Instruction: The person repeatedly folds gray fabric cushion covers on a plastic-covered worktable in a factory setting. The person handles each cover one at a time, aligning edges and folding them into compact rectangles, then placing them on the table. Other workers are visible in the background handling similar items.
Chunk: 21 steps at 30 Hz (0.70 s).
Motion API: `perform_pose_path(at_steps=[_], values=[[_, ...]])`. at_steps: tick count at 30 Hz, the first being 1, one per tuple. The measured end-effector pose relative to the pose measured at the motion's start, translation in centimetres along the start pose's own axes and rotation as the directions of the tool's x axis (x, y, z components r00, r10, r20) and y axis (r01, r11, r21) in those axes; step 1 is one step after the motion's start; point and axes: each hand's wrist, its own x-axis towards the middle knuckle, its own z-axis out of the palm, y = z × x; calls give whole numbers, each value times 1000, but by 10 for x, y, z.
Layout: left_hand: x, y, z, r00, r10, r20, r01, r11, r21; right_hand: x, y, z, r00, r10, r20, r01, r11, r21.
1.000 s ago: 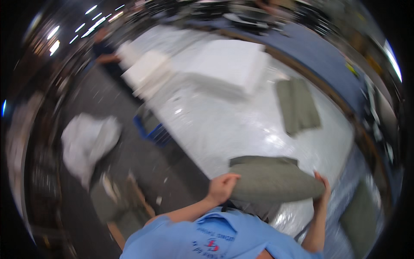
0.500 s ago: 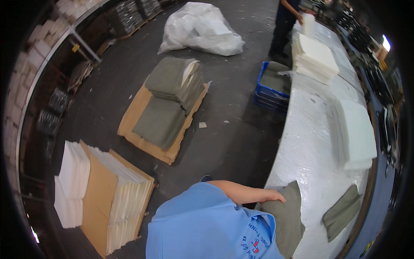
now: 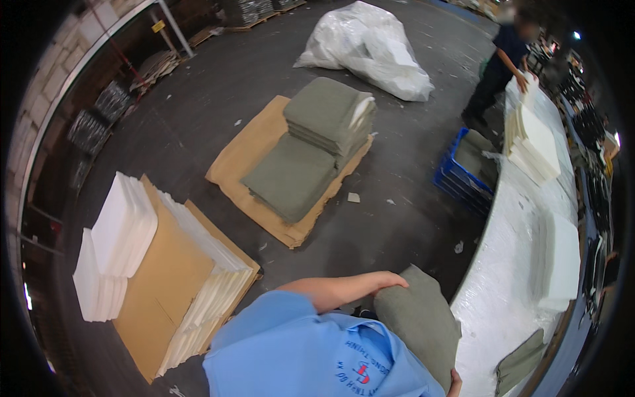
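Note:
A thick grey-green piece that looks like a stack of felt or fabric sheets hangs in front of my body, off the near left edge of the table. My left hand grips its far left corner, the fingers closed over the edge. At the lower right edge my right hand holds the same sheets, only partly in sight. Another grey-green folded piece lies on the white-covered table, to the right of my right hand.
Grey-green stacks lie on cardboard on the floor ahead. White sheet stacks stand at left. A blue crate sits beside the table, which bears white stacks. A co-worker stands beyond; a plastic-wrapped bundle lies far off.
The held sheets have moved left, from over the table to beyond its edge. My right hand has come into view on them. My view has turned, and the floor stacks appear further right.

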Motion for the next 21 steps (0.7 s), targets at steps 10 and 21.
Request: perform_pose_path(at_steps=[10, 21], values=[[-167, -98, -205, 852, 235, -468, -473, 730, -493, 161, -17, 256, 920, 390, 44, -270, 711, -650], [-257, -83, -293, 317, 244, -917, -933, 253, -255, 294, -35, 656, 791, 177, 586, 468, 442, -765]])
